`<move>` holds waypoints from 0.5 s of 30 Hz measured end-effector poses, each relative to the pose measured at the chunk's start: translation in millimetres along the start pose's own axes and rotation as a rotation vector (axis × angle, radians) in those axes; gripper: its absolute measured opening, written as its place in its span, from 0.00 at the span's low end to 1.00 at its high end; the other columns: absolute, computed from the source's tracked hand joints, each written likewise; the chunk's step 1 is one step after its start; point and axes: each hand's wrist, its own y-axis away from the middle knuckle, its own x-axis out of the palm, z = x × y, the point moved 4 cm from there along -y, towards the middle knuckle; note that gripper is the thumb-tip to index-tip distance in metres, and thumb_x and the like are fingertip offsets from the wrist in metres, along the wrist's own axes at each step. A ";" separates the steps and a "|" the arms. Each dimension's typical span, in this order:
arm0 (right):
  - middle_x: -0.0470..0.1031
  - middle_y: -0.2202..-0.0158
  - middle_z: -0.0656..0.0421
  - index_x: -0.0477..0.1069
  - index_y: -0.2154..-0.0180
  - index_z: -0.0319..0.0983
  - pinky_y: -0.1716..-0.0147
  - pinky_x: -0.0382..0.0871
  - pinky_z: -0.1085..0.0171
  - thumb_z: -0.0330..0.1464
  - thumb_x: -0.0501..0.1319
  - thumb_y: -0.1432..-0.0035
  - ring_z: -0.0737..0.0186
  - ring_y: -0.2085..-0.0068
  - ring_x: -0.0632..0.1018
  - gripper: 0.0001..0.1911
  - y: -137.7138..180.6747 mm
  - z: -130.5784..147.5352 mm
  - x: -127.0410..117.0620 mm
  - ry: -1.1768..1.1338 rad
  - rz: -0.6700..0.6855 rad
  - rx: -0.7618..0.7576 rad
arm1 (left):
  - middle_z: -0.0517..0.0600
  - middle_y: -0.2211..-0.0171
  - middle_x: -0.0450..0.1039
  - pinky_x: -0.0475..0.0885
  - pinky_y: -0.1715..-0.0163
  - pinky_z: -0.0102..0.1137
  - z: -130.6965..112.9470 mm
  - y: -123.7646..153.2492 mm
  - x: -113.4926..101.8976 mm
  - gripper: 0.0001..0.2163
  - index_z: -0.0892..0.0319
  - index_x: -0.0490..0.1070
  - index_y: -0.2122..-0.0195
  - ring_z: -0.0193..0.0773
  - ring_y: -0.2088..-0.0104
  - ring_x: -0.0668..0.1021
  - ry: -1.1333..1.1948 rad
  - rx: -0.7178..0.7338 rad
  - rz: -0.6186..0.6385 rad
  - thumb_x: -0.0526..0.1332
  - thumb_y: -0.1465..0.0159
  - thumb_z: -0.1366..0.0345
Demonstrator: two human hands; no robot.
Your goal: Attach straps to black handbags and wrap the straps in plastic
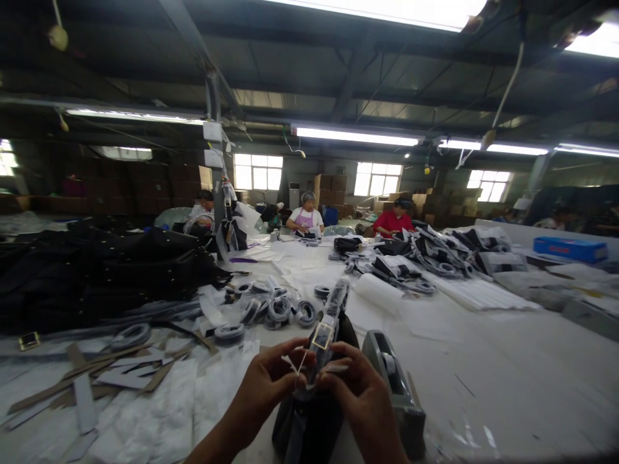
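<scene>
A black bag stands in front of me at the table's edge. Its strap rises from the top, wrapped in clear plastic, with a gold rectangular buckle on it. Just below the buckle, my left hand pinches the wrapped strap from the left, and thin white strips stick up by its fingertips. From the right, my right hand closes on the same strap, with a pale scrap of wrapping at its fingers. The fingers hide part of the strap. Close beside my right hand sits a grey tape dispenser.
Coiled wrapped straps lie beyond the bag. Black bags are heaped at left, above cardboard strips. Wrapped goods, white sheets and a blue box are at right. Several people sit across the table.
</scene>
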 end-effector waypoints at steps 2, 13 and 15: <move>0.81 0.69 0.62 0.67 0.44 0.44 0.58 0.75 0.59 0.31 0.69 0.49 0.57 0.66 0.81 0.30 -3.9 6.9 8.4 0.120 0.054 -0.004 | 0.53 0.59 0.82 0.76 0.61 0.36 -2.9 0.9 3.8 0.24 0.54 0.76 0.49 0.47 0.60 0.82 -0.013 0.001 0.010 0.73 0.49 0.68; 0.75 0.77 0.68 0.54 0.34 0.47 0.69 0.71 0.67 0.22 0.61 0.53 0.63 0.74 0.76 0.45 -14.3 19.6 23.7 0.357 0.202 -0.037 | 0.52 0.52 0.78 0.71 0.52 0.36 -32.1 13.4 10.8 0.26 0.43 0.72 0.44 0.48 0.53 0.77 -0.695 0.434 0.120 0.67 0.43 0.73; 0.72 0.80 0.69 0.56 0.35 0.45 0.73 0.69 0.69 0.26 0.64 0.50 0.66 0.76 0.73 0.42 -13.8 15.5 22.8 0.304 0.175 -0.010 | 0.50 0.49 0.76 0.70 0.49 0.36 -27.2 15.9 11.5 0.29 0.40 0.69 0.42 0.48 0.49 0.75 -0.737 0.478 0.118 0.64 0.42 0.76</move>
